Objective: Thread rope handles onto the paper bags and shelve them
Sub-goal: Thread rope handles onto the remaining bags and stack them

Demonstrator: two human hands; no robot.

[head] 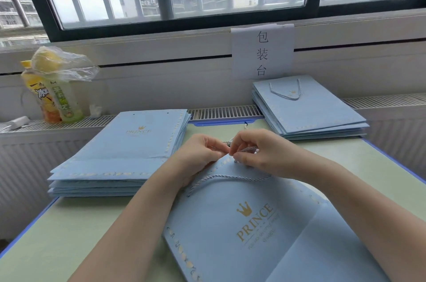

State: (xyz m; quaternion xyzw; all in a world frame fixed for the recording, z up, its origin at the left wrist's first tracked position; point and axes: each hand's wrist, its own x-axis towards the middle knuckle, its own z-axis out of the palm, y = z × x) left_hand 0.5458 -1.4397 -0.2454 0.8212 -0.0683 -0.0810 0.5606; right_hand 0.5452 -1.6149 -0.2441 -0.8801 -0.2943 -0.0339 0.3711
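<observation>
Green table (69, 231) under window: bag (242, 224) laid flat near-centre, rope (230, 176) already looped through 1 side. Second rope end pinched by left hand (200, 150) and right hand (255, 152) at top edge, likely for threading. Unthreaded stack (119, 154) left, finished stack (309, 108) far right.

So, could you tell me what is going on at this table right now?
A person is fitting a rope handle to a light blue paper bag lying flat on the table. The left hand and right hand meet at the bag's top edge, pinching the cord. A stack of bags without handles lies to the left, and a stack with handles at the far right.
</observation>
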